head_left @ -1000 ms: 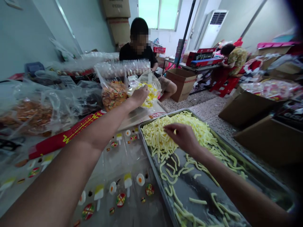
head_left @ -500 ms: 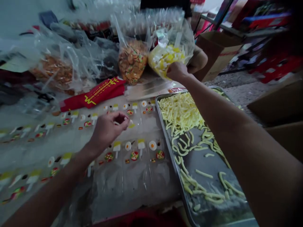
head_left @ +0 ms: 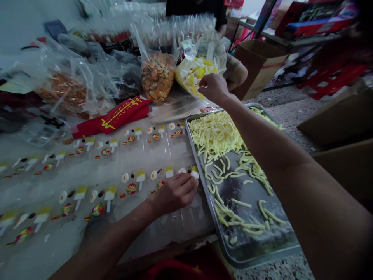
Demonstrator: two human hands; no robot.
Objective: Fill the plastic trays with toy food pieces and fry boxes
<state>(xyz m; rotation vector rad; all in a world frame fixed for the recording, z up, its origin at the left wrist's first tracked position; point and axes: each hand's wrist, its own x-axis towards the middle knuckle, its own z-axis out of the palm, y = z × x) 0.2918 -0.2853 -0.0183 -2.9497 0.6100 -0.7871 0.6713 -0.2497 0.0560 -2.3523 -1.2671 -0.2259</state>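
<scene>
My left hand (head_left: 177, 192) pinches a small yellow-and-white popsicle-shaped candy (head_left: 195, 172) at the right end of the nearer row of clear packets. Each packet in that row carries small pieces: a fried-egg shape (head_left: 125, 177), a round pizza-like piece (head_left: 131, 189), and a popsicle shape (head_left: 140, 177). In front of a clear plastic bag of yellow-and-white pieces (head_left: 194, 74) is my right hand (head_left: 214, 87), its fingers bent and apart. I see nothing between them; whether a fingertip touches the bag I cannot tell.
A metal tray (head_left: 217, 221) of pale yellow strips lies under my right forearm. Behind the packets are a red wrapper (head_left: 112, 116) and a bag of orange-brown pieces (head_left: 157, 77). Cardboard boxes (head_left: 259, 64) stand at right. Another person (head_left: 196, 9) is at the back.
My left hand has moved right and nearer, from the middle of the packets to the right end of the nearer row. My right hand's fingers have loosened beside the bag.
</scene>
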